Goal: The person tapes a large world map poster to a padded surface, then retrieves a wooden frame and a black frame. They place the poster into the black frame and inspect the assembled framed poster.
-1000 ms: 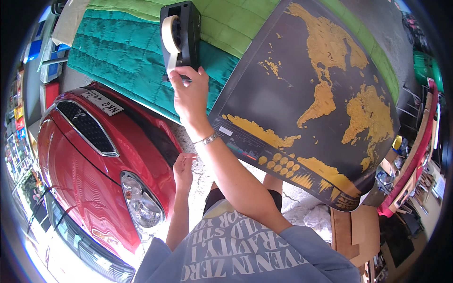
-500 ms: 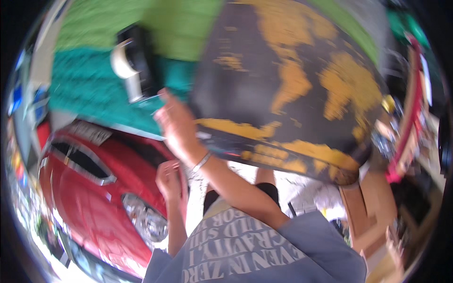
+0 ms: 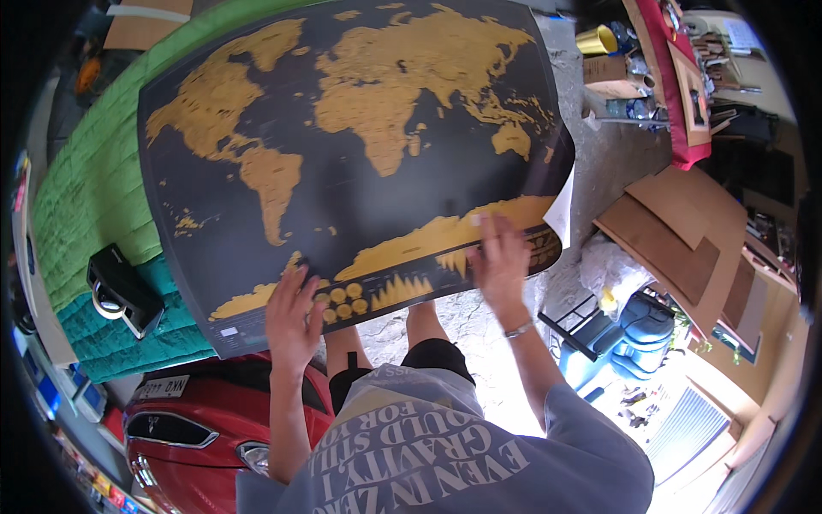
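Observation:
A large black-and-gold world map poster (image 3: 368, 201) lies over a quilted cover, its near edge by my legs. My left hand (image 3: 294, 321) lies on the poster's near edge, left of the round gold insets, with fingers stretched out. Over the near right part is my right hand (image 3: 503, 261), its fingers extended and slightly blurred. A small pale patch shows by its fingertips; I cannot make out what it is. The poster's right edge curls up, baring its white underside (image 3: 559, 212). A black tape dispenser (image 3: 124, 291) with a pale roll sits left of the poster.
Under the poster is a green and teal quilted cover (image 3: 86, 188). A red car front (image 3: 205, 428) stands at the lower left. Cardboard sheets (image 3: 676, 231), a clear plastic bag (image 3: 612, 274) and a blue padded seat (image 3: 629, 334) are on the right. A gold cup (image 3: 597, 40) is farther back.
My right hand has moved from beside the tape dispenser to the poster's near right part. My left hand has come onto the poster's near edge. The view has shifted, showing the whole map.

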